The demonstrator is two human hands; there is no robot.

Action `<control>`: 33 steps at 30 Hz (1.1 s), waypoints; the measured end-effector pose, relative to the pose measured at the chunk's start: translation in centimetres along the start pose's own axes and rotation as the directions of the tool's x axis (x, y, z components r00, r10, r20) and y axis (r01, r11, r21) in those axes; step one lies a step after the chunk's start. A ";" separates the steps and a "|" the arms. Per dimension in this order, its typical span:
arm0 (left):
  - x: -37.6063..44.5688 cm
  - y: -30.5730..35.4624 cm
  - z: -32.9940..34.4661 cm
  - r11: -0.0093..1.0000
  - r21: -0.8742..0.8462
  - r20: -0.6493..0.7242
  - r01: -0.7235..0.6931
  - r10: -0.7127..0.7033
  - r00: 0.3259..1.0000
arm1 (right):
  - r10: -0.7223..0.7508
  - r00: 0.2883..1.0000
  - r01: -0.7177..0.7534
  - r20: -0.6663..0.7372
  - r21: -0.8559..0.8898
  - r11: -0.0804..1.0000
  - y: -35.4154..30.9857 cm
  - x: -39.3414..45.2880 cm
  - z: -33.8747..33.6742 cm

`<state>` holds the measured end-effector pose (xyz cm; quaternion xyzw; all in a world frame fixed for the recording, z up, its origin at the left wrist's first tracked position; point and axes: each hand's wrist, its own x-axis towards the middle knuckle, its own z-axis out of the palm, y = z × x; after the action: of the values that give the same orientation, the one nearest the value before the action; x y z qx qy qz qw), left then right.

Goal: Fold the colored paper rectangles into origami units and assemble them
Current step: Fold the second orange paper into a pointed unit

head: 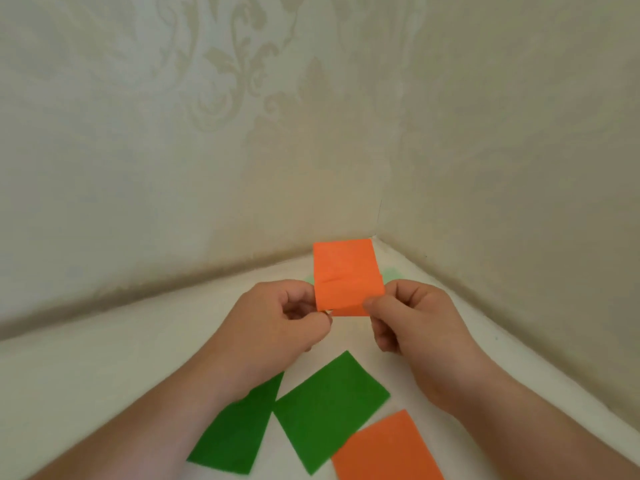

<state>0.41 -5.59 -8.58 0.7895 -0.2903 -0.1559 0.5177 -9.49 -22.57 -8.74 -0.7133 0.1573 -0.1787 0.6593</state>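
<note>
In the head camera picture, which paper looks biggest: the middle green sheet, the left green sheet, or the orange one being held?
1. Middle green sheet, fully visible.
2. Left green sheet and held orange paper: unsure, since an arm covers part of the green and the orange sits farther away.

two bare forearms, hands [277, 317], no sleeves

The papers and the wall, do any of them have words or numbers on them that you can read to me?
None: no words, numbers or signs show anywhere.
The orange paper, pinched by the left hand and right hand, is plain.
The two green papers and the other orange paper on the white surface are plain too.
The wallpaper has only a pale leafy pattern, no letters.
</note>
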 end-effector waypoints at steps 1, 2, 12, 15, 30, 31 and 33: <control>0.1 -0.1 0.1 1.000 0.000 -0.007 -0.018 0.018 1.000 | -0.001 1.000 0.001 0.000 -0.007 1.000 0.1 0.0 0.1; 0.3 -0.2 0.3 1.000 0.004 -0.024 -0.029 0.029 0.999 | 0.000 1.000 0.000 0.004 -0.013 1.000 0.1 0.0 0.2; 0.2 -0.3 0.7 0.994 -0.054 0.054 -0.093 0.096 0.994 | -0.077 0.985 0.090 0.155 -0.080 0.993 0.1 -0.2 1.0; 0.2 -0.5 0.6 0.994 -0.018 0.022 -0.107 0.107 0.994 | -0.094 0.984 0.113 0.154 -0.114 0.987 0.2 -0.1 1.0; 0.1 -0.8 -0.2 0.965 0.220 -0.016 -0.141 0.148 0.989 | -0.088 0.982 0.132 0.167 -0.270 0.954 0.5 0.1 0.7; 0.1 -0.9 -0.3 0.964 0.229 -0.024 -0.136 0.145 0.989 | -0.082 0.983 0.125 0.163 -0.275 0.953 0.6 0.1 0.5; 0.0 -1.1 -0.5 0.963 0.239 -0.033 -0.125 0.136 0.990 | -0.066 0.985 0.109 0.158 -0.279 0.954 0.8 0.3 0.5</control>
<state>1.00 -4.85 -9.33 0.8283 -0.3452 -0.0662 0.4364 -9.03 -22.33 -9.59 -0.8188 0.1005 -0.1301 0.5501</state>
